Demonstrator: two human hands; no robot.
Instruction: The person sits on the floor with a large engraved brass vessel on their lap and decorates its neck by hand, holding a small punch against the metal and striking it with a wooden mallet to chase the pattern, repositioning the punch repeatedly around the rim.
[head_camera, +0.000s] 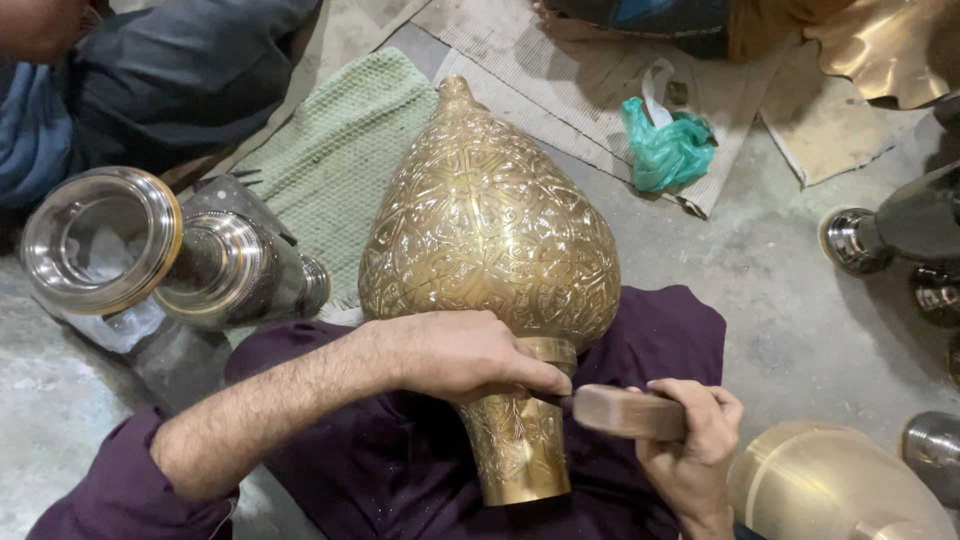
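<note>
A large engraved brass vase (487, 235) lies across my lap on dark purple cloth (400, 470), its wide belly pointing away and its narrow neck toward me. My left hand (465, 355) presses down on the vase where belly meets neck, fingers pinched around a thin metal tool whose tip touches the neck. My right hand (690, 440) grips a wooden mallet (625, 412), whose head sits just right of the left hand's fingers.
A shiny steel vessel with a brass rim (110, 240) lies at left beside a green mat (330, 160). Cardboard sheets and a green plastic bag (665, 150) lie behind. More metal vessels (890, 235) stand at right; a brass dome (830, 485) sits bottom right. Another person's clothing (150, 70) shows top left.
</note>
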